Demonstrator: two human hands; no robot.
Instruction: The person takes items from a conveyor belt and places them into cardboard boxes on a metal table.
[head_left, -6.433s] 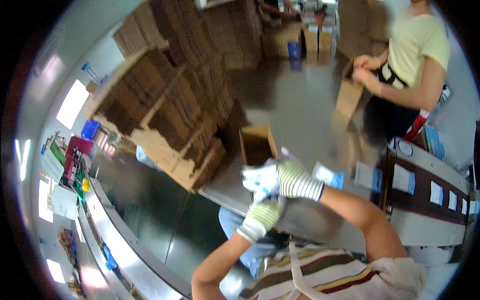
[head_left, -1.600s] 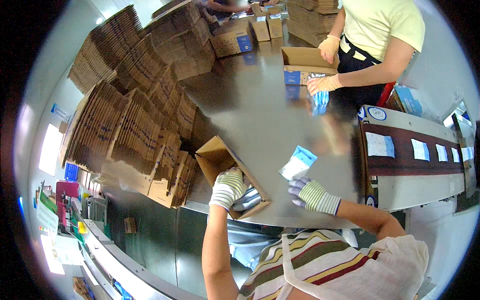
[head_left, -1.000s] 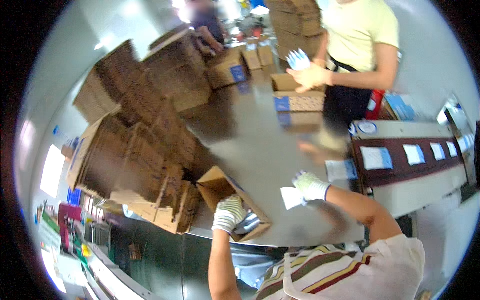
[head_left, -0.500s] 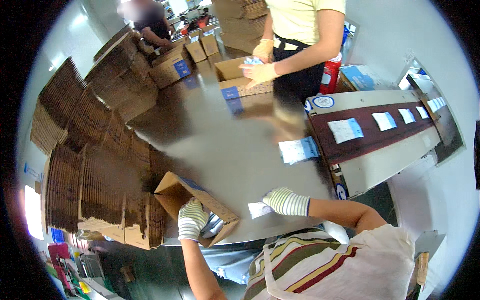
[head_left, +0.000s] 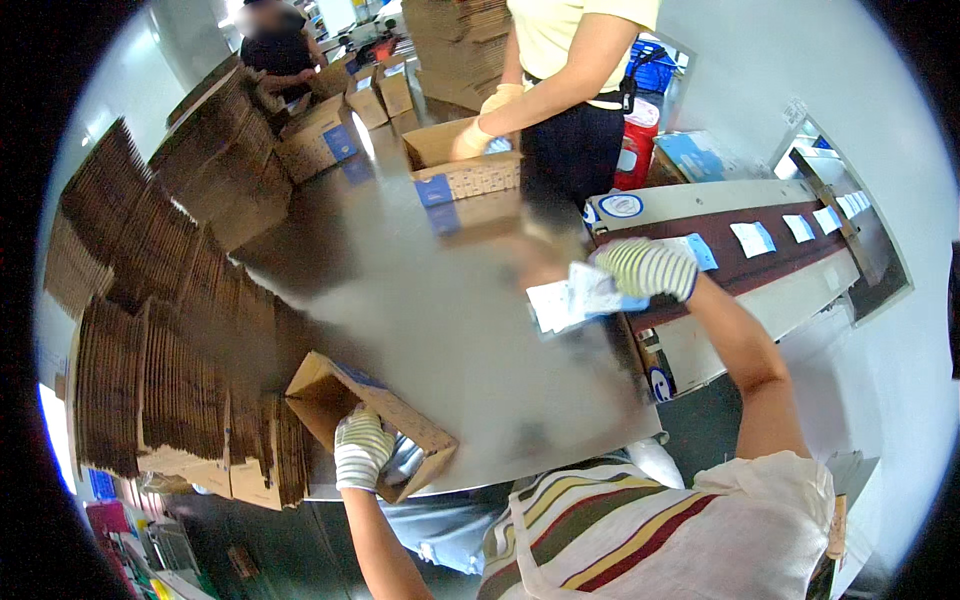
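Note:
My left hand (head_left: 362, 450), in a striped knit glove, reaches into an open cardboard box (head_left: 425, 432) at the table's near edge. Its fingertips are hidden, so their grip does not show. Several silvery-blue packets (head_left: 404, 460) lie in the box beside that hand. By the near end of the conveyor, my right hand (head_left: 648, 270) wears a matching glove and is closed on a white-and-blue packet (head_left: 592, 292). Another such packet (head_left: 549, 308) lies partly under the held one at the table's edge.
Several packets (head_left: 753, 240) sit along the dark conveyor belt (head_left: 715, 265) at right. Across the table (head_left: 420, 320), a co-worker's gloved hands (head_left: 478, 135) are at another box (head_left: 470, 184). Stacked flat cardboard (head_left: 180, 380) lines the left side. Another person works at the far left.
My right hand has moved up and right from the near table to the conveyor's end, with a packet in it. My left hand stays in the box. The co-worker's hands have lowered into their box.

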